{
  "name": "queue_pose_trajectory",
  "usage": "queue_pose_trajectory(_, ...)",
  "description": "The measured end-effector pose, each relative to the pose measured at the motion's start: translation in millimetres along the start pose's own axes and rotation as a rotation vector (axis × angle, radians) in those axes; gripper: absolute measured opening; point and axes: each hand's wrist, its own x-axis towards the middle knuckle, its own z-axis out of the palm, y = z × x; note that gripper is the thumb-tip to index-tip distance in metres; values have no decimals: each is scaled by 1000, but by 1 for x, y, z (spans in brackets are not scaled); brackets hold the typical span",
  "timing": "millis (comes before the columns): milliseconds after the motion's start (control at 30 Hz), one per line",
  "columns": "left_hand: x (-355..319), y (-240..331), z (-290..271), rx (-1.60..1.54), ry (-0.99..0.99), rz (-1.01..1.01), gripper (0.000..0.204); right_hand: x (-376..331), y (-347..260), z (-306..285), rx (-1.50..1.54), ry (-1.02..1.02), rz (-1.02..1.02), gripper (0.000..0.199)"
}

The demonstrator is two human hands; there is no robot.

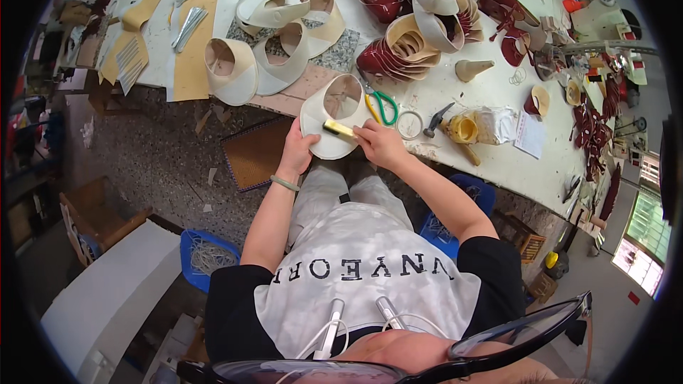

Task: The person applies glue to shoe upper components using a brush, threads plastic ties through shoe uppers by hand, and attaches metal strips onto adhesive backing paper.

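Observation:
My left hand (297, 148) grips the left edge of a cream shoe upper (326, 144), thumb on top, at the table's front edge. It is a curved piece with a pale pinkish lining showing in its round opening. In my right hand (381, 144) is a short flat brush (342, 129), pinched by its pale handle. The brush head lies over the upper's lower white part; I cannot tell how firmly it touches. Just right of the upper are green-and-yellow-handled scissors (385, 108). More cream uppers (233, 82) stand behind and to the left.
Right of my hands lie a roll of tape (409, 125), a hammer (436, 122), a yellow glue pot (462, 129) and a white notepad (529, 134). Stacked dark red uppers (398, 60) fill the table's back. Blue baskets (206, 259) stand on the floor beside me.

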Motion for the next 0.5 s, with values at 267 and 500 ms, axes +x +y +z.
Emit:
queue_pose_trajectory(267,0,11,11,-3,7,-39,60,14,-1,-1,59,35,-122,16)
queue_pose_trajectory(500,5,14,8,36,-55,-11,61,24,15,6,-56,29,45,16)
